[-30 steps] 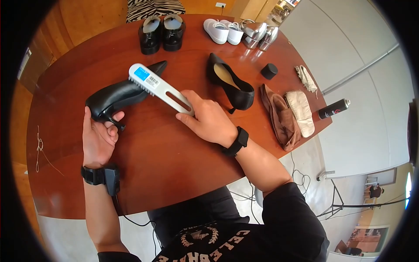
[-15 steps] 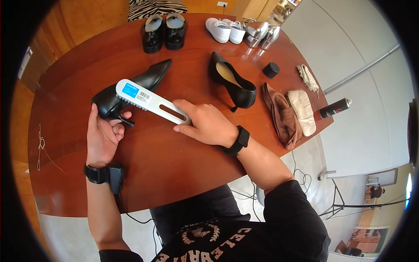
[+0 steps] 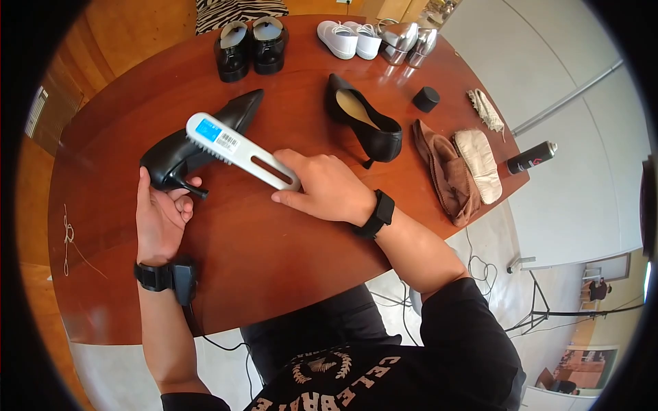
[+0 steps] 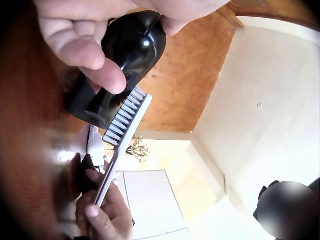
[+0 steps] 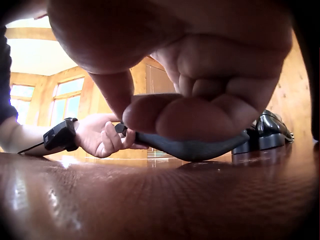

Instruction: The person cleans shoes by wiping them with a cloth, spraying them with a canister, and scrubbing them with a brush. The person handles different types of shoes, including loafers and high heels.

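Observation:
The left hand (image 3: pixel 162 219) grips a black high-heeled shoe (image 3: pixel 164 154) at its heel end, the shoe lying on its side with its toe pointing up and to the right. In the right hand (image 3: pixel 327 188) is the handle of a white brush (image 3: pixel 240 147) with a blue label. Its bristles face the shoe; in the left wrist view the brush (image 4: pixel 131 117) meets the shoe (image 4: pixel 134 45) beside the left fingers (image 4: pixel 114 75). From the right wrist, curled fingers (image 5: pixel 185 117) hide most of the brush. A second black heel (image 3: pixel 377 140) stands to the right.
Black shoes (image 3: pixel 267 55), white sneakers (image 3: pixel 339 41) and silver shoes (image 3: pixel 397 44) line the table's far edge. Rightward lie a black cap (image 3: pixel 425 100), brown cloth (image 3: pixel 445 178), cream pad (image 3: pixel 478 164), pale cloth (image 3: pixel 485 109) and spray can (image 3: pixel 532 158). String (image 3: pixel 68 236) lies left.
The brush moved from near the middle of the shoe toward its heel end, then slightly back up. The left hand keeps its grip and has shifted slightly right with the shoe.

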{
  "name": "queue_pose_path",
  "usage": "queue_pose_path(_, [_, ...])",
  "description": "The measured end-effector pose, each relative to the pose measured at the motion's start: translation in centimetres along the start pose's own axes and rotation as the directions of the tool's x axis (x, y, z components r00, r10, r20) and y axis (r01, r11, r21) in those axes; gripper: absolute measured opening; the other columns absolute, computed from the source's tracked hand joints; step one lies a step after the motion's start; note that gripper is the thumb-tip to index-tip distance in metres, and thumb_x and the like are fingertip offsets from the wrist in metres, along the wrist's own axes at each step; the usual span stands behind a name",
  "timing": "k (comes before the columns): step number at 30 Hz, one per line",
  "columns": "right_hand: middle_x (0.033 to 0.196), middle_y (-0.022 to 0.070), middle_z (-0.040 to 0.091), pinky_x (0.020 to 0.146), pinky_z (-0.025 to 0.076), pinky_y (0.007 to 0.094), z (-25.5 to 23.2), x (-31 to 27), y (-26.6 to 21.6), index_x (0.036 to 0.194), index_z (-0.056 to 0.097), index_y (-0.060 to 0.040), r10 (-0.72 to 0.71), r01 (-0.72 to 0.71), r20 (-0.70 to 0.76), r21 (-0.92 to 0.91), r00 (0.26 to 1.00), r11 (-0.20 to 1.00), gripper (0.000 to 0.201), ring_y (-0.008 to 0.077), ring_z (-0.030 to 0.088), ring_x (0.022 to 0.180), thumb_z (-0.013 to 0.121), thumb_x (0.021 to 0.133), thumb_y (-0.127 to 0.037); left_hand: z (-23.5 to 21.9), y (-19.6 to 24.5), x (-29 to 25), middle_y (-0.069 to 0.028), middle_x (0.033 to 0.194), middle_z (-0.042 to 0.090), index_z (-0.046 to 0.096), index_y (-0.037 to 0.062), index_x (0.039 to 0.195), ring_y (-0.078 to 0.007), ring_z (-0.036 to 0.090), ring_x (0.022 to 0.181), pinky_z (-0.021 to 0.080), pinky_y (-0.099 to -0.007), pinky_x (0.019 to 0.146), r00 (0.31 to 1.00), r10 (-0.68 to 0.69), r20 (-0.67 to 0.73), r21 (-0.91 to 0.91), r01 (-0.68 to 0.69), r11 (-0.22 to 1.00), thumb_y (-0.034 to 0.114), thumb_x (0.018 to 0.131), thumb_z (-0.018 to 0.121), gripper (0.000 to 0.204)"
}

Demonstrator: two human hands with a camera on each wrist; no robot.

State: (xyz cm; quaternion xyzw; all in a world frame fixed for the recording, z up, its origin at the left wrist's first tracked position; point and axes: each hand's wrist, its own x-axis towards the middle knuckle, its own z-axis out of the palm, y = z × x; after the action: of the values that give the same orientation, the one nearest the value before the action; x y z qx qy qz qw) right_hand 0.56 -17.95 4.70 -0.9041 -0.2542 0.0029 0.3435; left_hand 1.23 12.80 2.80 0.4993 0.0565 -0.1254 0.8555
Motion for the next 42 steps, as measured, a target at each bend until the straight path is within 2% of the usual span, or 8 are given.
queue_pose_path(6, [0.084,0.0196,0.072,0.07,0.053,0.0515,0.4,-0.1,-0.1,0.118,0.057,-0.0042,-0.036,0.036,0.043,-0.005,0.998,0.999,0.041,0.042,0.069,0.079,0.074,0.086,-0.026,-0.3,-0.1,0.1,-0.0128,0.101,0.073,0.057,0.0146,0.126,-0.0128,0.059,0.065,0.042,-0.0248,0.062,1.0,-0.005,-0.006,0.005,0.005,1.0,0.063,0.104,0.037,0.057])
queue_pose_path(13, [0.081,0.0193,0.072,0.069,0.054,0.0509,-0.1,0.1,0.1,0.11,0.057,-0.0014,0.144,-0.147,-0.084,-0.038,0.986,0.988,0.039,0.0412,0.069,0.077,0.073,0.087,-0.028,-0.3,-0.2,0.2,-0.0123,0.099,0.073,0.057,0.0138,0.123,-0.013,0.059,0.065,0.041,-0.0252,0.061,1.0,0.006,-0.007,0.004,-0.006,1.0,0.063,0.105,0.036,0.057])
queue_pose_path(19, [0.081,0.0189,0.072,0.07,0.054,0.0505,-0.2,0.0,0.3,0.108,0.058,-0.0018,0.096,-0.101,-0.081,-0.052,0.992,0.994,0.038,0.0405,0.07,0.077,0.075,0.086,-0.029,-0.2,-0.2,0.1,-0.0152,0.104,0.072,0.056,0.0124,0.125,-0.015,0.059,0.066,0.043,-0.0263,0.061,1.0,0.009,0.0,-0.002,-0.009,1.0,0.062,0.105,0.034,0.058])
queue_pose_path(26, [0.082,0.0176,0.072,0.071,0.054,0.0498,0.5,0.0,0.7,0.121,0.06,-0.0051,-0.045,0.045,0.005,-0.019,0.999,0.999,0.049,0.0409,0.069,0.078,0.076,0.085,-0.033,-0.1,-0.1,0.1,-0.0167,0.105,0.071,0.056,0.0095,0.127,-0.0163,0.059,0.065,0.043,-0.0271,0.06,0.999,0.021,-0.029,0.013,-0.021,1.0,0.062,0.105,0.033,0.062])
queue_pose_path(29, [0.082,0.0164,0.073,0.071,0.054,0.0502,0.5,-0.1,0.7,0.122,0.06,-0.0075,-0.081,0.081,0.03,-0.003,0.996,0.997,0.048,0.04,0.07,0.078,0.076,0.085,-0.034,-0.3,-0.1,0.2,-0.0153,0.102,0.07,0.056,0.0085,0.127,-0.0162,0.057,0.064,0.043,-0.0272,0.06,0.998,-0.005,-0.057,0.012,0.005,1.0,0.064,0.105,0.034,0.064])
queue_pose_path(33, [0.08,0.0158,0.073,0.068,0.054,0.0495,0.5,-0.4,0.6,0.114,0.062,-0.0039,-0.121,0.121,-0.01,0.033,0.993,0.992,0.041,0.0391,0.07,0.076,0.074,0.085,-0.03,0.0,0.1,-0.1,-0.0104,0.099,0.066,0.054,0.011,0.127,-0.0146,0.053,0.068,0.042,-0.0275,0.061,0.999,0.013,-0.035,0.064,-0.011,0.998,0.062,0.104,0.038,0.058])
queue_pose_path(40, [0.075,0.0203,0.069,0.067,0.054,0.0505,0.0,-0.3,0.4,0.102,0.062,-0.0005,0.111,-0.115,-0.17,-0.013,0.979,0.993,0.036,0.0409,0.069,0.072,0.074,0.085,-0.03,-1.0,-0.1,0.2,-0.011,0.103,0.067,0.057,0.0123,0.124,-0.0148,0.054,0.068,0.044,-0.0278,0.063,0.999,-0.002,-0.034,0.079,0.005,0.997,0.066,0.102,0.04,0.061])
queue_pose_path(42, [0.081,0.0209,0.072,0.071,0.057,0.0488,-0.3,-0.2,0.4,0.1,0.064,0.0003,0.156,-0.168,-0.132,-0.084,0.979,0.982,0.038,0.0395,0.071,0.076,0.073,0.084,-0.034,-0.8,-0.6,0.7,-0.0116,0.105,0.068,0.058,0.0121,0.123,-0.0154,0.054,0.069,0.044,-0.0273,0.064,0.996,0.0,-0.089,0.004,0.0,1.0,0.067,0.101,0.042,0.061])
